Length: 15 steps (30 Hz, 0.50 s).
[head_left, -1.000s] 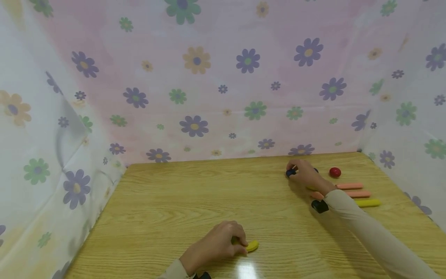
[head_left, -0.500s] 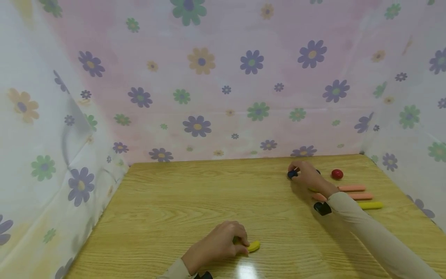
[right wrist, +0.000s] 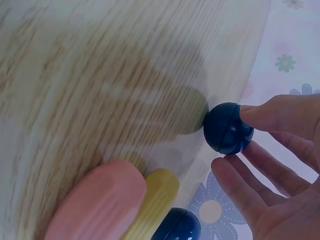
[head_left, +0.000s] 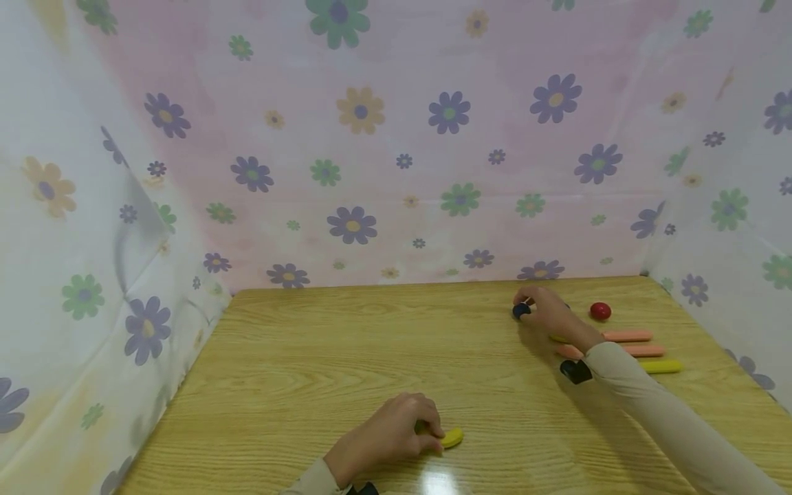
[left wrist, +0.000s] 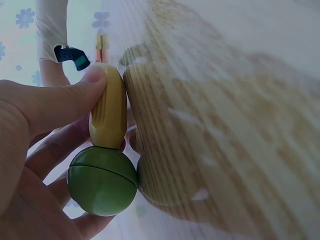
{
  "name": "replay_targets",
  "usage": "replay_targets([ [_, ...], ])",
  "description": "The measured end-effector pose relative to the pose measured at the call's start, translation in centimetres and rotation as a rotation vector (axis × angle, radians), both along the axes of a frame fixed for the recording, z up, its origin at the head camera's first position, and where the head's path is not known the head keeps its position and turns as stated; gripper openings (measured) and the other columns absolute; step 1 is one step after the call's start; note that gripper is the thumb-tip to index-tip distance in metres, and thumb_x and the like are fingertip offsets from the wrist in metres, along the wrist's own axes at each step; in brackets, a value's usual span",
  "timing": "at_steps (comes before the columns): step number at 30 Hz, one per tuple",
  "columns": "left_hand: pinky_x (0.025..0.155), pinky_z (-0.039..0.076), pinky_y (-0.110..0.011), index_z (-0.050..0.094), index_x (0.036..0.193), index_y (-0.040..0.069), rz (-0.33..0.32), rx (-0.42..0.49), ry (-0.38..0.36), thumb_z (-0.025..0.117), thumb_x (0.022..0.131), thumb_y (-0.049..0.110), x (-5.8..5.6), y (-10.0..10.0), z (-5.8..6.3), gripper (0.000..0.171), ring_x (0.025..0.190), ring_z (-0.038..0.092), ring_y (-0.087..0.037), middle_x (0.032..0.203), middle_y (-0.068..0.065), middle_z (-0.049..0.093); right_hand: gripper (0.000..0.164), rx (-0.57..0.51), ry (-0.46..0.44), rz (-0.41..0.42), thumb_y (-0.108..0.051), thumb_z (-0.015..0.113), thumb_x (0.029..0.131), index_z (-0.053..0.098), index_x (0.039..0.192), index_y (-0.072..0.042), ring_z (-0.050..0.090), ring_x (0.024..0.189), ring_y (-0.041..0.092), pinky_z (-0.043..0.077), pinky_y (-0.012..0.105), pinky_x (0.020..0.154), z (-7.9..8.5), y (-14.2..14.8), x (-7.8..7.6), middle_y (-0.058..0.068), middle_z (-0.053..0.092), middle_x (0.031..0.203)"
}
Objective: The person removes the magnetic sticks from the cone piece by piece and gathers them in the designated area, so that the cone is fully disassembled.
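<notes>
At the front of the table my left hand (head_left: 396, 426) pinches a short yellow toy stick (left wrist: 109, 115), the thumb along its ribbed side. A glossy green ball (left wrist: 102, 182) sits at the end of that stick, mostly hidden by the fingers in the head view. Toward the back right, my right hand (head_left: 551, 315) holds a dark blue ball (right wrist: 222, 127) between thumb and fingertips, right at the tabletop. Under and behind the right wrist lie a pink stick (right wrist: 100, 200), a yellow stick (right wrist: 155, 200) and a second dark blue ball (right wrist: 177, 225).
Right of the right forearm are a red ball (head_left: 600, 311), salmon-pink sticks (head_left: 628, 336) and a long yellow stick (head_left: 661, 367). The wood-grain table (head_left: 309, 350) is bordered on three sides by flower-printed cloth (head_left: 396, 124).
The head view has shifted slightly, moving the whole scene a little right and down. Both hands keep their hold and their places on the table.
</notes>
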<state>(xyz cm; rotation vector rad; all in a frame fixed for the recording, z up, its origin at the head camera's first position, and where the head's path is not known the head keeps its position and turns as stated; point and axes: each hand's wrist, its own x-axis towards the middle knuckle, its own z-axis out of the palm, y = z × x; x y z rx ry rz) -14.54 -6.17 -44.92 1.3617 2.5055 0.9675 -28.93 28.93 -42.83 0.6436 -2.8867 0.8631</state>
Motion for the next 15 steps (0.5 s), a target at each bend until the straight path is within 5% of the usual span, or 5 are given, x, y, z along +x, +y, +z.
replay_targets([
  [10, 0.075, 0.044, -0.013, 0.075, 0.088, 0.018, -0.009, -0.014, 0.044, 0.075, 0.081, 0.026, 0.1, 0.0, 0.0, 0.011, 0.083, 0.053, 0.006, 0.086, 0.017, 0.063, 0.020, 0.018, 0.052, 0.018, 0.004, 0.068, 0.081, 0.065, 0.100, 0.003, 0.056, 0.097, 0.040, 0.046, 0.053, 0.083, 0.8, -0.1, 0.8, 0.018, 0.063, 0.101],
  [15, 0.075, 0.044, -0.014, 0.075, 0.088, 0.018, 0.007, -0.025, 0.054, 0.075, 0.081, 0.027, 0.1, -0.1, 0.1, 0.011, 0.084, 0.053, 0.006, 0.087, 0.017, 0.063, 0.020, -0.001, 0.110, 0.068, 0.006, 0.069, 0.078, 0.066, 0.097, 0.001, 0.058, 0.090, 0.037, 0.051, 0.045, 0.069, 1.3, -0.9, 2.0, 0.017, 0.063, 0.099],
])
